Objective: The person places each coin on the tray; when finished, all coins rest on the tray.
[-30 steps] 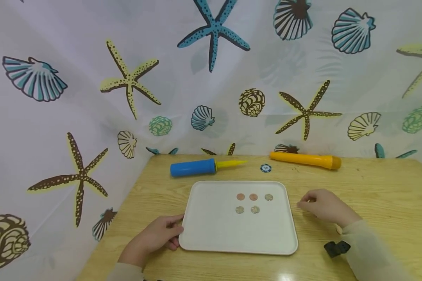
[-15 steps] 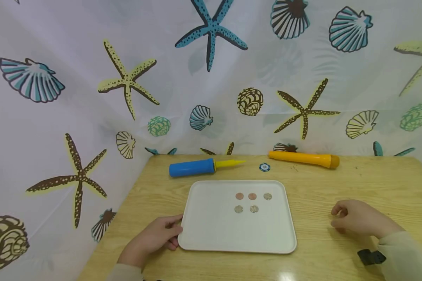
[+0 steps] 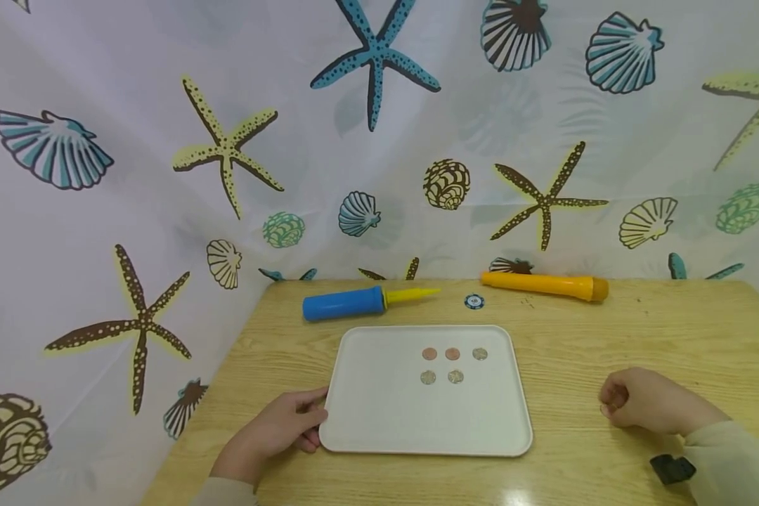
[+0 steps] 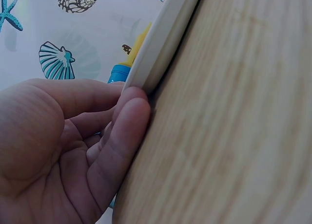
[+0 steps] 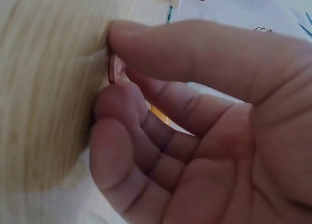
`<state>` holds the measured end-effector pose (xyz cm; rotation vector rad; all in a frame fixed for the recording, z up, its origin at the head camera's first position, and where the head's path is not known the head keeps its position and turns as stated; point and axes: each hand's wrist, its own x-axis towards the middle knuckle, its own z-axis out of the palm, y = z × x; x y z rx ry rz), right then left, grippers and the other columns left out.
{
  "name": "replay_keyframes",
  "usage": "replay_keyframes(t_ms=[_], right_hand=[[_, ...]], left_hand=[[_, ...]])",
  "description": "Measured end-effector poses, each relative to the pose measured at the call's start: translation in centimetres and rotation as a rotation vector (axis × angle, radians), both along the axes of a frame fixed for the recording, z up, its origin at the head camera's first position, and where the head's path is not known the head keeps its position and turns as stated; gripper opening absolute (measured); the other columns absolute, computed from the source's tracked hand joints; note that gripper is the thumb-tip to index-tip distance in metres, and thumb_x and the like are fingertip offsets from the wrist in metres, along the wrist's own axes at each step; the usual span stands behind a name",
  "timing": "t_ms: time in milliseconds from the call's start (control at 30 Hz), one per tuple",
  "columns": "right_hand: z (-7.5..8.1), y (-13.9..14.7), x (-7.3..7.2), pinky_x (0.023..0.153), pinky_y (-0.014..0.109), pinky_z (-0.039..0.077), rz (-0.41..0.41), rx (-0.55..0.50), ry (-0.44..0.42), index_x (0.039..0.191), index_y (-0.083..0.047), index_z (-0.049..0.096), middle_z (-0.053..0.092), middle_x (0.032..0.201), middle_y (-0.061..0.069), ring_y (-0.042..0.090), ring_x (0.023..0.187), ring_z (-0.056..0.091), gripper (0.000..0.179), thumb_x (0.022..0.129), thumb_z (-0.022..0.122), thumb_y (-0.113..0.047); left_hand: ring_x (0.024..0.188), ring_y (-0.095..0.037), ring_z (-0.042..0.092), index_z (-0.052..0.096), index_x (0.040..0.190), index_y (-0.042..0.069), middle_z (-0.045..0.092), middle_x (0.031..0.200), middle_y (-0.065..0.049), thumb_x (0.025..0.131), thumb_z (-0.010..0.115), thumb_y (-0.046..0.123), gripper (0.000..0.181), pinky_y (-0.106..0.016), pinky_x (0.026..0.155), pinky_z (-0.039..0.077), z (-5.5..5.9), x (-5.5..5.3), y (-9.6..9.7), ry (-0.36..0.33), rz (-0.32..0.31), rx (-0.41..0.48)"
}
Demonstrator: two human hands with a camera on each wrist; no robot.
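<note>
At the left edge of the white tray, my left hand grips the rim between thumb and fingers. In the left wrist view, the fingertips meet the underside of that rim. Low over the table to the right of the tray, my right hand has its fingers curled. The right wrist view shows a copper-coloured coin on edge, pinched between thumb and fingertips, close to the wood. On the tray lie two copper-coloured coins and three silvery coins, in two rows towards the back right.
Behind the tray lie a blue hand pump with a yellow nozzle, a blue-and-white poker chip and an orange toy microphone. A patterned curtain rises at the table's back edge and left side.
My right hand has moved right, away from the tray's side, and its fingers have closed on the coin. My left hand stays at the tray.
</note>
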<state>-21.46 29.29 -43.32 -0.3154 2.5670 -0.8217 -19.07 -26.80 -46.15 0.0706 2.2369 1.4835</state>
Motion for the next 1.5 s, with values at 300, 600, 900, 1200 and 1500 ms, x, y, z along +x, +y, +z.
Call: replay_keyframes(t_ms=[300,600,900,1200,1500], right_hand=[[-0.3,0.3,-0.1,0.058,0.027,0.038,-0.02,0.01,-0.02,0.09,-0.006,0.061,0.054,0.078,0.003,0.019,0.071,0.048,0.014,0.087,0.074,-0.011],[0.3,-0.6,-0.8,0.065,0.031,0.041,-0.004,0.007,0.008,0.093,-0.007,0.068,0.059,0.083,0.001,0.018,0.076,0.049,0.009,0.092,0.073,-0.015],[1.2,-5.0,-1.5,0.057,0.029,0.047,-0.104,-0.148,0.011,0.103,-0.005,0.071,0.061,0.08,0.004,0.019,0.07,0.054,0.019,0.094,0.073,-0.022],[1.2,-10.3,-3.1,0.058,0.028,0.045,-0.097,-0.203,0.013,0.096,-0.006,0.073,0.06,0.074,0.003,0.017,0.067,0.053,0.022,0.09,0.078,-0.027],[0.8,-14.3,-4.3,0.058,0.027,0.046,-0.086,-0.163,-0.008,0.09,-0.008,0.073,0.063,0.075,0.003,0.017,0.065,0.055,0.014,0.087,0.08,-0.02]], left_hand=[[0.071,-0.018,0.063,0.031,0.153,-0.007,0.06,0.09,-0.012,0.102,0.059,0.013,0.062,-0.035,0.066,0.062,-0.3,-0.1,-0.1,-0.001,0.009,-0.004],[0.071,-0.018,0.063,0.031,0.153,-0.007,0.061,0.09,-0.012,0.102,0.059,0.014,0.062,-0.035,0.066,0.062,-0.3,0.0,-0.2,0.002,0.011,0.009],[0.071,-0.019,0.063,0.033,0.153,-0.007,0.061,0.09,-0.012,0.102,0.06,0.014,0.062,-0.036,0.067,0.062,-0.2,0.0,-0.1,0.001,0.02,-0.012],[0.072,-0.019,0.064,0.034,0.154,-0.004,0.062,0.091,-0.012,0.102,0.059,0.015,0.061,-0.037,0.068,0.062,-0.3,0.0,-0.1,0.003,0.02,-0.027],[0.071,-0.019,0.063,0.033,0.154,-0.003,0.06,0.09,-0.012,0.103,0.059,0.015,0.06,-0.036,0.067,0.062,-0.4,0.0,-0.2,-0.009,0.026,-0.025]])
